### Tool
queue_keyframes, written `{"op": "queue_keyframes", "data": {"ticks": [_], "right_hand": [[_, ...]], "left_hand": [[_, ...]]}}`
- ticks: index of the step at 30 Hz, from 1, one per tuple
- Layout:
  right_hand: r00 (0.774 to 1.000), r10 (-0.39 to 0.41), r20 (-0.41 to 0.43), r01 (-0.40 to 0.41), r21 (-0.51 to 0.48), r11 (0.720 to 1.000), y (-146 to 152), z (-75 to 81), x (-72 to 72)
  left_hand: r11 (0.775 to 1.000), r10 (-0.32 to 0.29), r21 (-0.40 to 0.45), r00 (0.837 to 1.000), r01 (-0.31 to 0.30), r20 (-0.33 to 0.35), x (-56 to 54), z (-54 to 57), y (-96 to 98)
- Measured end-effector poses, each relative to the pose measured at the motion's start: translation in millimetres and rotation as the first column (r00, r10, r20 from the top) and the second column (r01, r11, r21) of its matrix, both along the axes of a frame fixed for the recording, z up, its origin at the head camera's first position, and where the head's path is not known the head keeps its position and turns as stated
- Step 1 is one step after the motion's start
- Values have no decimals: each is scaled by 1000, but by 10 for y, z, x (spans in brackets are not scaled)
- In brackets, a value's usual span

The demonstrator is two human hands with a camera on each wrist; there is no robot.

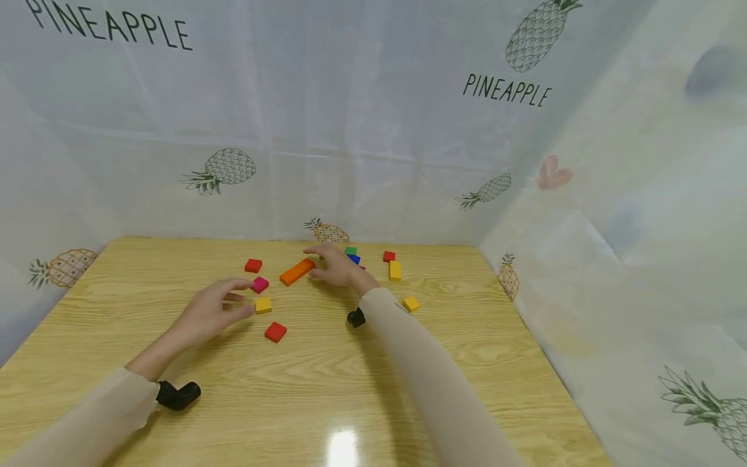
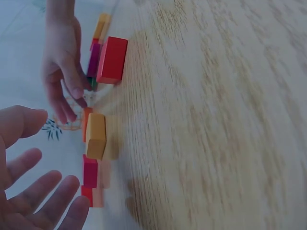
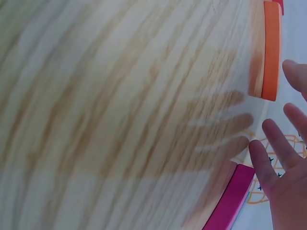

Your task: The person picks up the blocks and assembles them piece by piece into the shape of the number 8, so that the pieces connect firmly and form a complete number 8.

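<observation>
Over the left part of the table hovers my left hand (image 1: 213, 311), fingers spread and nothing in them. Close to its fingertips are a magenta block (image 1: 259, 285) and a yellow block (image 1: 263, 305). My right hand (image 1: 335, 266) is above the table beside the right end of a long orange block (image 1: 297, 272). In the right wrist view a gap shows between its loosely spread fingers and the orange block (image 3: 271, 52). A magenta block (image 3: 230, 199) lies on the other side of that hand. Blue (image 1: 353, 259) and green (image 1: 351, 251) blocks sit just behind it, partly hidden.
Red blocks lie at the back left (image 1: 253, 265) and nearer the front (image 1: 275, 332). Right of my right hand are a red block (image 1: 389, 256), an upper yellow block (image 1: 395, 270) and a lower yellow block (image 1: 411, 303). A pineapple-print sheet (image 1: 350, 130) hangs behind the wooden table (image 1: 292, 402).
</observation>
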State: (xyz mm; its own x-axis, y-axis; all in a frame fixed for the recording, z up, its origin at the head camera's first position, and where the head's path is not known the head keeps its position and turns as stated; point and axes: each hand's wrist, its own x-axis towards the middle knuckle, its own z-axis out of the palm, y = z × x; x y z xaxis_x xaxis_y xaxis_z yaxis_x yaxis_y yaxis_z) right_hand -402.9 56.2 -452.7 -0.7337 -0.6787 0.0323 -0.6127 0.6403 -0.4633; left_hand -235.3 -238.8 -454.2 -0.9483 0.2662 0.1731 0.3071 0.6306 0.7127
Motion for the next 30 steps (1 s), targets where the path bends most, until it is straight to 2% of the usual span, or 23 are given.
{"op": "queue_keyframes", "data": {"ticks": [11, 22, 30], "right_hand": [[1000, 25, -8, -24, 32, 999, -96, 34, 5], [995, 34, -91, -22, 129, 991, -122, -91, -54], [998, 18, -64, -9, 142, 990, -159, -51, -6]], "left_hand": [[1000, -2, -8, 1000, 2, 5, -82, -86, 59], [1000, 11, -22, 1000, -10, 23, -74, -101, 99], [999, 11, -34, 1000, -10, 18, -94, -112, 99]]}}
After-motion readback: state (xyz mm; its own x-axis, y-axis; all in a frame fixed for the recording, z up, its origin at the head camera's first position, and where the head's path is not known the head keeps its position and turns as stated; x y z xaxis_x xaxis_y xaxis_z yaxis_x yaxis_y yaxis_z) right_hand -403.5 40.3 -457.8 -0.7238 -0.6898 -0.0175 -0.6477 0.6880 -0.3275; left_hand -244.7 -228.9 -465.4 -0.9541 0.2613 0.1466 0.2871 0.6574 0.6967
